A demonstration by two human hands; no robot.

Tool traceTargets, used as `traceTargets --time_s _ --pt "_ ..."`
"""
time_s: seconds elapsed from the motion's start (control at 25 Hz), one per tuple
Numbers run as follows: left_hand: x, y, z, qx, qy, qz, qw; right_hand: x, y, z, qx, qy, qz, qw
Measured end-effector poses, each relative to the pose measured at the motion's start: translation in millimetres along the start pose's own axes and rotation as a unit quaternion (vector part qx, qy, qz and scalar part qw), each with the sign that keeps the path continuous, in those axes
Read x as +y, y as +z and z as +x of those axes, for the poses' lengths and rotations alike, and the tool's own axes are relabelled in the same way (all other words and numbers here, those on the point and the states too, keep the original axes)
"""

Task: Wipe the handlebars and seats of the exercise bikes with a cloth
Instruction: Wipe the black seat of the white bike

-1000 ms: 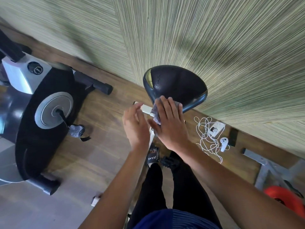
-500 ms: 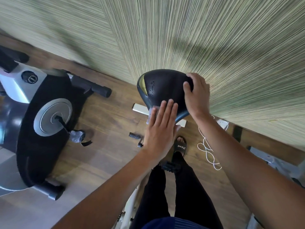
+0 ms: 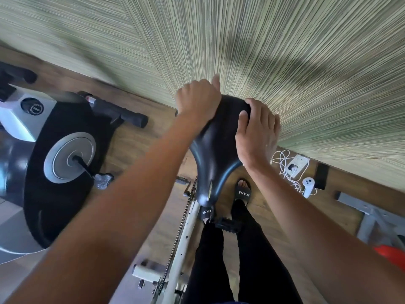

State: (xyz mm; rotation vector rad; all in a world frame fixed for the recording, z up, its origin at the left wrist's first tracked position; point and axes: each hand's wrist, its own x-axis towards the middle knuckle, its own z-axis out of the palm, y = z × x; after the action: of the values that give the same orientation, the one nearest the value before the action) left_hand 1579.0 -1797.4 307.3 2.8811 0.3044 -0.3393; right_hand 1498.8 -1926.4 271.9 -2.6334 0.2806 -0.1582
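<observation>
The black sandals [image 3: 242, 193] read "JEANE" on their straps.

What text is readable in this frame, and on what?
"JEANE": strap of the right sandal.
"JEANE": strap of the left sandal, just below the nose of the seat.
Dial on the other bike: it has markings, but they are too blurred to read.
No other legible text.
</observation>
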Motion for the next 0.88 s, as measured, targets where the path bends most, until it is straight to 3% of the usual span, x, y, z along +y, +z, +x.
traceTargets --time_s 0.08,0.16,0.24,0.32,0.4,0.56,0.68,0.88 --pt "-5.6 -10.7 33.0 -0.159 -0.006 -0.002 0.987 -0.7 1.9 0.1 0.005 -0.005 -0.028 1.000" --pt "-7.7 -18.1 45.5 -0.252 0.006 -0.001 0.968 -0.1 3.2 -0.6 0.008 -0.013 -0.049 0.999" --pt "-5.5 -13.9 36.8 -0.212 0.012 0.008 0.977 0.4 3.4 0.4 0.005 -0.012 -0.053 0.999" --pt "-4.0 -0.7 3.4 -0.069 0.049 0.032 0.996 0.0 3.3 0.4 0.005 -0.008 -0.060 0.998" --pt "-10.4 9.9 -36.0 0.046 0.106 0.033 0.993 -0.7 2.5 1.3 -0.002 -0.009 -0.065 0.998" --pt "-23.5 46.0 -107.7 0.050 0.161 0.044 0.985 -0.1 -1.3 2.1 -0.038 -0.012 -0.063 0.997" --pt "-34.9 67.2 -172.5 0.079 0.197 -0.037 0.977 1.0 -3.0 2.9 -0.045 -0.009 -0.046 0.998" --pt "-62.0 101.6 -260.2 0.088 0.186 -0.162 0.965 3.2 -5.6 5.5 -0.076 -0.005 -0.032 0.997"
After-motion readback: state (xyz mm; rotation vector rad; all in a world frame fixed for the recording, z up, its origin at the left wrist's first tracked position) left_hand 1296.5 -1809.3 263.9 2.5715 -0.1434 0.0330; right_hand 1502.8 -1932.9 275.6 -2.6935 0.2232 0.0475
